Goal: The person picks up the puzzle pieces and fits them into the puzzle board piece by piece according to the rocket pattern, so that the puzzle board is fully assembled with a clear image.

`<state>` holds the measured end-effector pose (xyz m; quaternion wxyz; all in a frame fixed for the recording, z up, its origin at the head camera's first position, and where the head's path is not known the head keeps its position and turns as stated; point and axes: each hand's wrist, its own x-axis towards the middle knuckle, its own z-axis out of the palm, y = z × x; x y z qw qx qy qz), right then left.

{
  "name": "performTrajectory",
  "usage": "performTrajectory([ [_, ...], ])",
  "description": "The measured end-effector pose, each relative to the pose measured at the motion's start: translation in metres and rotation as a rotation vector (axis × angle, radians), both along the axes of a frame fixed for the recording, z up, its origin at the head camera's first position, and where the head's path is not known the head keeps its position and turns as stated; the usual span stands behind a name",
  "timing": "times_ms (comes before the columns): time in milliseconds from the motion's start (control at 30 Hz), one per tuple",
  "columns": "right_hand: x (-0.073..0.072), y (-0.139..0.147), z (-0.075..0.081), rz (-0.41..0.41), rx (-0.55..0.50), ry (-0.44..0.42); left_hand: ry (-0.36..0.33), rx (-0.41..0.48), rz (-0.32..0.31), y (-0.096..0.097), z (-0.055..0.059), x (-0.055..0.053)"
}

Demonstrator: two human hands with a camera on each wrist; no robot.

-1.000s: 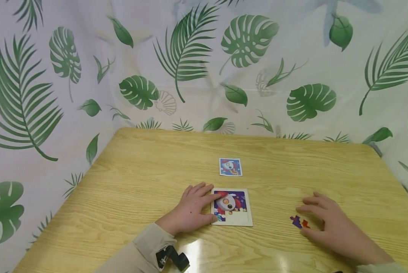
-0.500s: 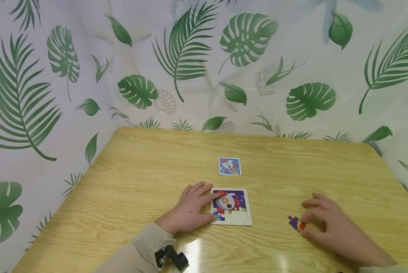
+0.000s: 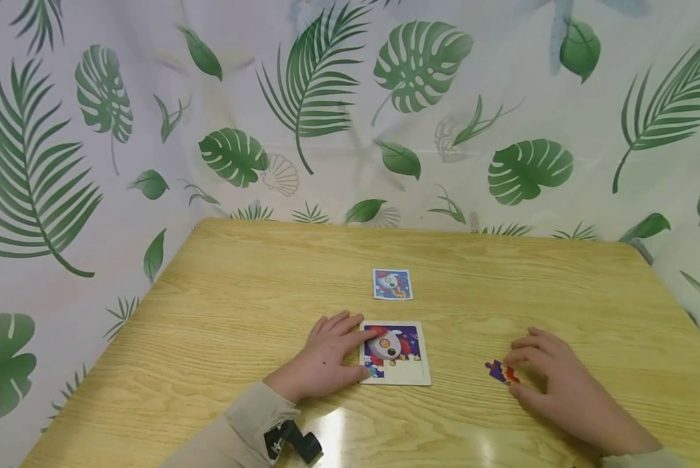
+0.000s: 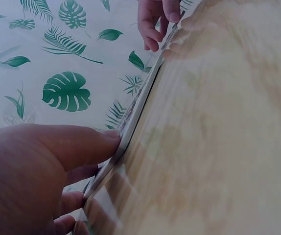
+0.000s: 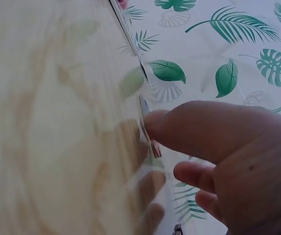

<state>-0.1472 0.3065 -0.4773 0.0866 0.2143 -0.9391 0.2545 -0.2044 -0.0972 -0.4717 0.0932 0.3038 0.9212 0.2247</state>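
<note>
A jigsaw board [image 3: 399, 381] with a pale rim lies on the table, showing a white and red rocket-like picture. Bare tray shows in its lower right part. My left hand [image 3: 320, 361] rests over its left side, index finger stretched onto the picture and thumb at the lower left rim. To the right, my right hand [image 3: 566, 390] pinches a purple and orange jigsaw piece [image 3: 494, 371] between thumb and index finger, low over the table. In the right wrist view my thumb touches this thin piece [image 5: 144, 110]. Whether it is one piece or two joined, I cannot tell.
A small picture card [image 3: 392, 285] with a similar rocket lies behind the board. The wooden table [image 3: 256, 273] meets a leaf-printed cloth [image 3: 338, 149] at the back and left. A black wrist camera mount [image 3: 297, 442] sits on my left sleeve.
Purple and orange parts, at first a little apart, now lie together at my right fingertips. My right hand has closed on them and shifted slightly left and away. My left hand stays put.
</note>
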Motion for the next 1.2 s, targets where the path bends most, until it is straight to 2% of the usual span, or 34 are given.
performTrajectory([
  [167,-0.001,0.000,0.002,-0.063,0.035,-0.010,0.004,0.019,-0.015,-0.001,-0.002,-0.001],
  [267,-0.002,-0.001,0.001,-0.073,0.043,-0.013,0.008,0.021,-0.019,-0.002,-0.003,-0.001],
  [533,-0.003,-0.008,-0.003,-0.008,-0.006,0.100,0.011,0.015,-0.017,-0.001,-0.003,-0.002],
  [633,-0.004,-0.015,-0.003,0.012,-0.035,0.117,0.011,0.008,-0.016,-0.001,-0.002,-0.001],
  [900,-0.006,-0.039,0.001,0.036,-0.058,0.037,0.010,0.010,-0.014,0.000,0.000,0.000],
  [1200,-0.015,-0.076,0.006,0.104,-0.071,-0.029,0.003,0.021,-0.007,0.000,-0.001,0.001],
])
